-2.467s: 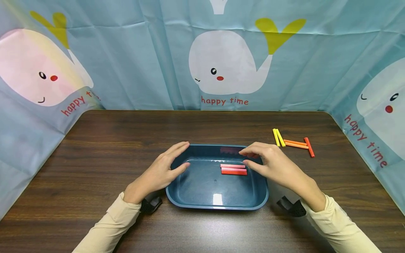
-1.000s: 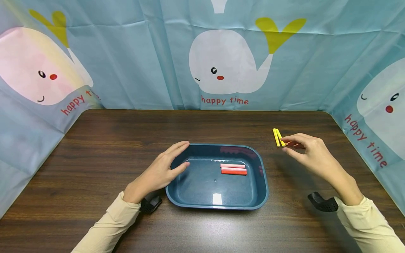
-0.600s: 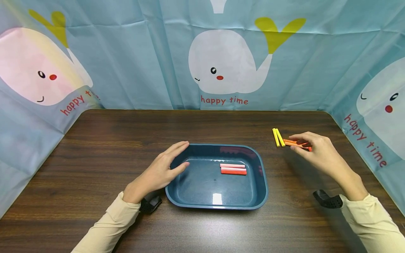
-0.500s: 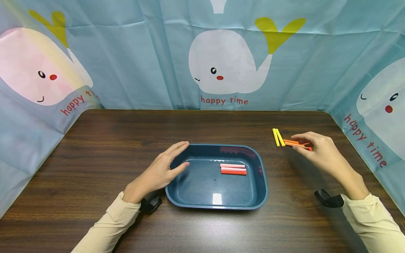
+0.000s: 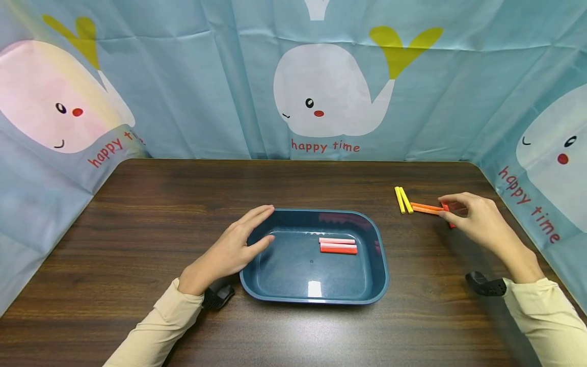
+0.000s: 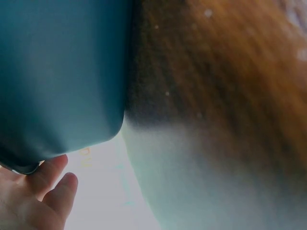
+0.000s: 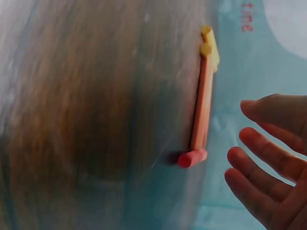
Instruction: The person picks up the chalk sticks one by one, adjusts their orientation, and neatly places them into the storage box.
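My left hand (image 5: 231, 244) rests at the left rim of a dark blue plastic bin (image 5: 286, 300), fingers straight and thumb apart from them. In the left wrist view, its fingertips (image 6: 53, 165) touch the bin's corner. My right hand (image 5: 479, 219) hovers by a red stick (image 5: 446, 207), thumb and fingers spread around it without visible contact. The right wrist view shows the red stick (image 7: 192, 158) lying across the ends of orange sticks (image 7: 202, 105), apart from my fingers. Two yellow sticks (image 5: 400, 200) lie left of the orange sticks (image 5: 425, 208).
Inside the bin lie pink sticks (image 5: 337, 240) and a red stick (image 5: 338, 251). A dark wooden table (image 5: 151, 224) carries everything. Behind it hangs a blue curtain (image 5: 192, 102) printed with whales.
From above the bin's right side, my right hand has moved right to the loose sticks, then past the orange ones to the red one. My left hand has stayed put.
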`<action>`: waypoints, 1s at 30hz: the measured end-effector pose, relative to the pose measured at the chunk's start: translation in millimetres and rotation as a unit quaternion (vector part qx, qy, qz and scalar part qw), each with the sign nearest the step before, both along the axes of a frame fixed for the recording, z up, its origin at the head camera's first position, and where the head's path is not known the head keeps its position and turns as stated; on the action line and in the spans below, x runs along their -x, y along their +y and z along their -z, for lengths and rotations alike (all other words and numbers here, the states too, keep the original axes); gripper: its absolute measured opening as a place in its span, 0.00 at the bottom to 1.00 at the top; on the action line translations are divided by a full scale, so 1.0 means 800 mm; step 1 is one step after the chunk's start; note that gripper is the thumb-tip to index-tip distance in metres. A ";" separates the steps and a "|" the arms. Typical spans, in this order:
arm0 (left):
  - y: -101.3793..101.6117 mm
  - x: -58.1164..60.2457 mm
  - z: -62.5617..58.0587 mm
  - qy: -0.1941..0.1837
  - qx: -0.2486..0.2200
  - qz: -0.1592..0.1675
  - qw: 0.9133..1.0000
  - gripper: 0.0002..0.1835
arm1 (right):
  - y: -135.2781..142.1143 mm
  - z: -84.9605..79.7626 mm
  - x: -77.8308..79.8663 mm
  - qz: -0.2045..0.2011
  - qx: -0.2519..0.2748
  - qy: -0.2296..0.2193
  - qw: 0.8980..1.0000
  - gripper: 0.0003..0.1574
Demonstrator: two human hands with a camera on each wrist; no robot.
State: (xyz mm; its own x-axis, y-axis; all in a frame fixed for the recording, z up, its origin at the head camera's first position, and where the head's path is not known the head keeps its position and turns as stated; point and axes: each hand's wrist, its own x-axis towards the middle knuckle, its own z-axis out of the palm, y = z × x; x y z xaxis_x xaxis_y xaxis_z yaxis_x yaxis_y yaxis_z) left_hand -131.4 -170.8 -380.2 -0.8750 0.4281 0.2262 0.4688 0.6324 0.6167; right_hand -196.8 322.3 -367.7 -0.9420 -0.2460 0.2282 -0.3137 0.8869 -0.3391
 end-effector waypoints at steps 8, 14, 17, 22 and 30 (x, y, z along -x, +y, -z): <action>0.000 -0.001 0.000 -0.004 0.009 -0.001 1.000 0.33 | 0.013 0.009 0.006 0.021 -0.008 -0.028 0.999 0.24; 0.001 -0.001 -0.002 -0.002 0.029 0.000 1.000 0.33 | 0.021 0.013 0.010 0.026 -0.023 -0.036 0.999 0.25; 0.001 -0.001 -0.001 -0.002 0.032 0.001 0.999 0.33 | 0.025 0.015 0.013 0.020 -0.025 -0.045 0.998 0.26; 0.001 0.000 -0.001 0.002 0.020 0.001 1.000 0.34 | 0.027 0.019 0.015 0.017 -0.024 -0.056 0.998 0.26; 0.001 0.000 0.001 -0.001 -0.003 -0.002 1.000 0.34 | 0.028 0.021 0.017 0.017 -0.029 -0.052 0.998 0.24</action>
State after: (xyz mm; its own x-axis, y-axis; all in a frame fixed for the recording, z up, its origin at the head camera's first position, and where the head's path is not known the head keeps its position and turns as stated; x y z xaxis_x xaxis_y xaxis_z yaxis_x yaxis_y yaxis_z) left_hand -131.2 -170.2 -380.9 -0.8777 0.4223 0.2266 0.4640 0.6305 0.6223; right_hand -210.8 344.9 -384.8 -0.9682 -0.2225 0.1142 -0.2478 0.9158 -0.3160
